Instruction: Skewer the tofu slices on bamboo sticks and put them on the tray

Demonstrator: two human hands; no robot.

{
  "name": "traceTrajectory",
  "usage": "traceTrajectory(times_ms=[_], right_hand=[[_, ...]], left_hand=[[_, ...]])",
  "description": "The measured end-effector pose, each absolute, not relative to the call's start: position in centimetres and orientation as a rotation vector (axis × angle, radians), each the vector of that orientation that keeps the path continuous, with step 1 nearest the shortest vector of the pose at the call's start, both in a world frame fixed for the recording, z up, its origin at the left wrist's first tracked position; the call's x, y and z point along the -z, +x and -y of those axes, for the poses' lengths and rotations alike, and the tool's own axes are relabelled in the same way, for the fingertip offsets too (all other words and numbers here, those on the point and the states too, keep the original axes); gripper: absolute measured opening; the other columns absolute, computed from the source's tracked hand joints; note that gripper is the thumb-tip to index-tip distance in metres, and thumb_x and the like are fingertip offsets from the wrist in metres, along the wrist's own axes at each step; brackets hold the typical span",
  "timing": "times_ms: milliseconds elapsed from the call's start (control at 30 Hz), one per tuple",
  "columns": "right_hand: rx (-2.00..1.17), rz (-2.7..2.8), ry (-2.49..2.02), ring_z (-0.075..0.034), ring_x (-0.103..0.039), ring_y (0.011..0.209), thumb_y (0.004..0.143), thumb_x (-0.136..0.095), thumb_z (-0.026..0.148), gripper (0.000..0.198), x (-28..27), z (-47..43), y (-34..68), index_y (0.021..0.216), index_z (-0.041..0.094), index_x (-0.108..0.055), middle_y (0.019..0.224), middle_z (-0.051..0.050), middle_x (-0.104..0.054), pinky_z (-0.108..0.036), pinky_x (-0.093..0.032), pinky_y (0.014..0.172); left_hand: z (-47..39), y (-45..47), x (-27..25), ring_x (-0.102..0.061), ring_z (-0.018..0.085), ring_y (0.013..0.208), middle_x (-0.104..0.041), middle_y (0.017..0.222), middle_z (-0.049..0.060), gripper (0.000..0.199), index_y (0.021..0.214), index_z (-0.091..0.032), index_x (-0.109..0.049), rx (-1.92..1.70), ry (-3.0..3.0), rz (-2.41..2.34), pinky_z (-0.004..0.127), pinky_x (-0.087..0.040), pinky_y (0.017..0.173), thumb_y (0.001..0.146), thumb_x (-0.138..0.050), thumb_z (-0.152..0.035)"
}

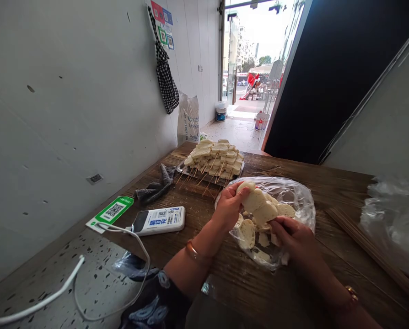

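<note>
Pale slices of steamed bun [255, 200] are held in a row by my left hand [230, 205], its thumb and fingers closed around their upper end. At the row's lower end my right hand [293, 233] is closed in a pinch against the edge of the lowest slice. Whatever lies between those right fingertips is hidden. Beneath both hands, a clear plastic bag [304, 194] lies spread open with more loose slices [247, 232] and broken bits in it. Beyond it, a metal tray [181, 168] carries a heap of skewered slices [221, 155], their sticks pointing towards me.
A bundle of thin wooden skewers [365, 242] lies at the right beside crumpled clear plastic [396, 214]. On the left are a grey cloth [156, 185], a white power bank [165, 219] with a cable, and a green QR card [113, 210]. A wall borders the table's left.
</note>
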State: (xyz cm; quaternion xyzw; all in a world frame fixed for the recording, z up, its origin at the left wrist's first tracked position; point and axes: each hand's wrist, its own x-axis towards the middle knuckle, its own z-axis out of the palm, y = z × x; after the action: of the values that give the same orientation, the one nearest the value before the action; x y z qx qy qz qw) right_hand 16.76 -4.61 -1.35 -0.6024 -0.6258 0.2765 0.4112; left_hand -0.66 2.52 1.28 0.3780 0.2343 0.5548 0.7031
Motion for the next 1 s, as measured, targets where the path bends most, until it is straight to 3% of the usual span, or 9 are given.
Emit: traceTrajectory(times_ms=[567,733,833,1000], right_hand=[[-0.754,1.565,-1.526,-0.014,-0.051,0.049,0.084,-0.054,0.045,0.035,0.4,4.6,16.4,0.060,0.020,-0.059,0.049,0.002,-0.055,-0.026,-0.039,0.051],[-0.949,1.469,-1.488,-0.013,-0.049,0.044,0.083,-0.057,0.044,0.030,0.7,4.4,16.6,0.068,0.019,-0.063,0.048,0.003,-0.056,-0.024,-0.037,0.045],[-0.957,1.508,-1.443,-0.013,-0.053,0.046,0.084,-0.058,0.040,0.024,0.7,4.2,16.7,0.079,0.018,-0.068,0.052,0.002,-0.061,-0.024,-0.041,0.047],[-0.613,1.655,-1.351,-0.017,-0.065,0.069,0.084,-0.060,0.026,0.016,0.7,3.6,16.9,0.088,0.019,-0.074,0.078,-0.004,-0.073,-0.028,-0.049,0.067]], left_hand=[[-1.9,0.1,-0.9,-0.051,0.008,0.063,-0.062,0.074,0.001,0.035,0.089,-0.012,-0.070,-1.169,0.916,-0.559,0.019,-0.040,0.059,0.071,-0.077,-0.041],[-2.0,0.1,-1.0,-0.053,0.008,0.062,-0.064,0.074,0.001,0.036,0.089,-0.012,-0.069,-1.140,0.898,-0.567,0.019,-0.042,0.058,0.069,-0.079,-0.040],[-2.5,-0.2,-1.4,-0.057,0.009,0.064,-0.067,0.076,0.002,0.037,0.092,-0.013,-0.069,-1.173,0.867,-0.600,0.019,-0.044,0.059,0.067,-0.081,-0.037],[-3.4,-0.7,-1.9,-0.061,0.011,0.070,-0.070,0.082,0.003,0.037,0.092,-0.013,-0.068,-1.244,0.833,-0.639,0.021,-0.048,0.064,0.066,-0.082,-0.034]])
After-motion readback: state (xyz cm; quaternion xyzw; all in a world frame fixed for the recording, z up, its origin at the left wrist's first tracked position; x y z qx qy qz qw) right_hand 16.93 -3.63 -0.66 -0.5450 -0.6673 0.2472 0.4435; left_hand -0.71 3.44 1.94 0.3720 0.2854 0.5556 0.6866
